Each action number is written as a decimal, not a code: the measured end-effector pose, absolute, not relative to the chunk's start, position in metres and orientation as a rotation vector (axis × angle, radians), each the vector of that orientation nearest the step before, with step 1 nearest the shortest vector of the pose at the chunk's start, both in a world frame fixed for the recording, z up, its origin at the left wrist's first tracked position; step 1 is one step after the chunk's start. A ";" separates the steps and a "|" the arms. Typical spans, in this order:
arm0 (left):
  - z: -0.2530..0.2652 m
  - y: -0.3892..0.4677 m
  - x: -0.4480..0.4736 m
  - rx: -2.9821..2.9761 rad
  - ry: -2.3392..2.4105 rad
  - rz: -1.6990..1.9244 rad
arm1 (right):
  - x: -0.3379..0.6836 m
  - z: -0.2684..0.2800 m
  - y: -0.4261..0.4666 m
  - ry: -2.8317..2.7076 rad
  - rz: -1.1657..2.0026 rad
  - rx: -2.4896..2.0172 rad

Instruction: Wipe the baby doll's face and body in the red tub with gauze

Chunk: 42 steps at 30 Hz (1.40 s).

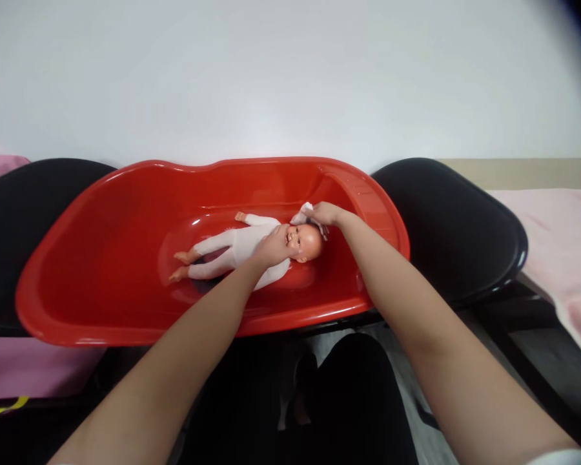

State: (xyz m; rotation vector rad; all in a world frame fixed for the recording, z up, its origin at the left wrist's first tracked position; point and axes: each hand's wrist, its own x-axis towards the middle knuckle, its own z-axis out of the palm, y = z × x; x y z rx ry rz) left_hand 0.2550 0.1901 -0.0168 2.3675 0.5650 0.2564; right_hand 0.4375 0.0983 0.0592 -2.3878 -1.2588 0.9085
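A baby doll [246, 244] in a white body suit lies on its back inside a red baby bathtub [101, 258]. Its bald head points right and its bare feet point left. My left hand [274, 247] is closed at the doll's chin and neck, with the fingers against its face. Beside the far side of the head, my right hand [325, 213] pinches a small white cloth [301, 214]. The cloth is close to the doll's ear; whether it touches cannot be made out. Some right-hand fingers are behind the head.
Black chairs flank the tub, one on the left [24, 226] and one on the right [459, 226]. A pale pink cover [556, 239] lies at the far right. Behind everything rises a white wall [271, 77]. My dark-clothed legs [363, 400] are below the tub's near rim.
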 end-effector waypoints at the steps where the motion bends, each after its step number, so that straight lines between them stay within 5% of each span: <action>1: -0.017 0.190 0.255 2.354 0.566 0.258 | 0.436 0.062 0.099 -1.275 0.859 -2.338; 12: -0.008 0.188 0.253 2.417 0.595 0.223 | 0.438 0.051 0.098 -1.323 0.871 -2.478; 19: -0.012 0.199 0.250 2.437 0.687 0.236 | 0.437 0.052 0.098 -1.335 0.563 -2.416; 27: -0.014 0.204 0.250 2.420 0.687 0.252 | 0.431 0.048 0.102 -1.646 0.947 -1.889; 35: -0.008 0.199 0.249 2.458 0.705 0.219 | 0.435 0.044 0.100 -1.226 1.121 -2.341; 40: -0.008 0.200 0.249 2.441 0.704 0.201 | 0.439 0.047 0.099 -1.325 0.676 -2.281; 42: -0.008 0.200 0.249 2.432 0.691 0.200 | 0.437 0.051 0.100 -1.455 0.738 -2.090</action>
